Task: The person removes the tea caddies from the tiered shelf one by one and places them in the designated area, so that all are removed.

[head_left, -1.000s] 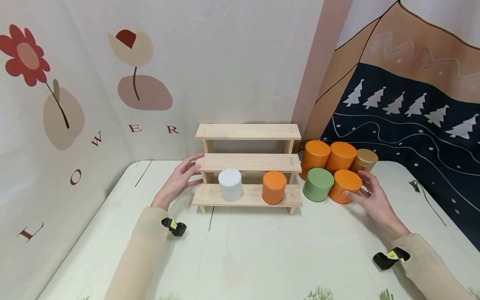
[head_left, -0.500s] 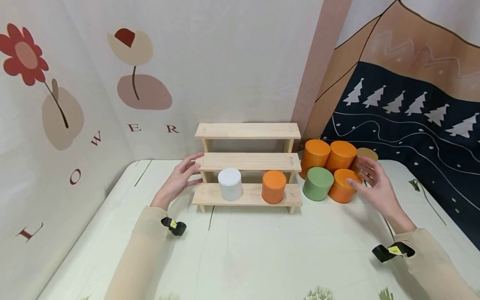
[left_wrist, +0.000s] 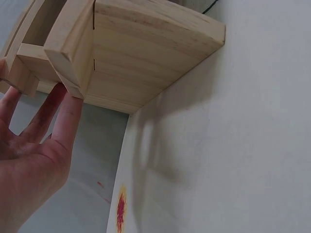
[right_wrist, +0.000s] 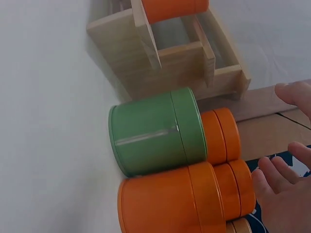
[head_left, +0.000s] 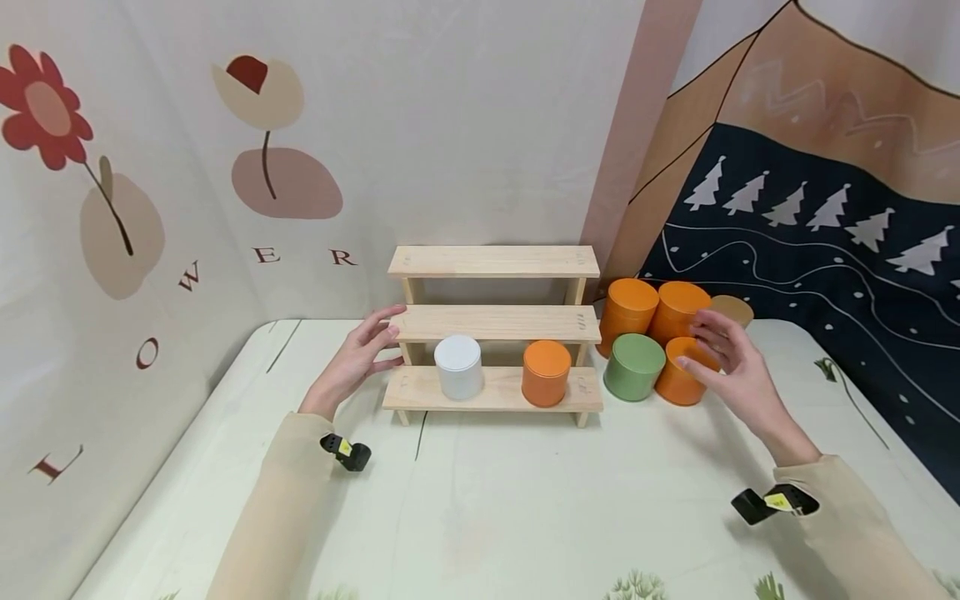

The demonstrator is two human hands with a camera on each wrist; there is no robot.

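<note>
A three-step wooden shelf (head_left: 495, 322) stands on the table. My left hand (head_left: 351, 358) touches its left end, fingers extended against the wood in the left wrist view. On the lowest step are a white lidded tin (head_left: 458, 368) and an orange tin (head_left: 546, 375). My right hand (head_left: 738, 375) hovers over the front orange tin (head_left: 678, 385) of the group at right, fingers loosely bent and holding nothing. Beside that tin sits a green tin (head_left: 633, 368). Behind them are two taller orange tins (head_left: 627, 318) and a gold tin (head_left: 735, 308), partly hidden by the hand.
A pale cloth covers the table (head_left: 495, 500). Behind the shelf hangs a printed white curtain (head_left: 465, 125), with a dark tree-patterned part (head_left: 810, 242) behind the tins at right. Each wrist wears a small black camera (head_left: 772, 502).
My right hand has come off the front orange tin, first rising to the right, then shifting left over the tins. The left hand stays at the shelf, and the tins stand where they were.
</note>
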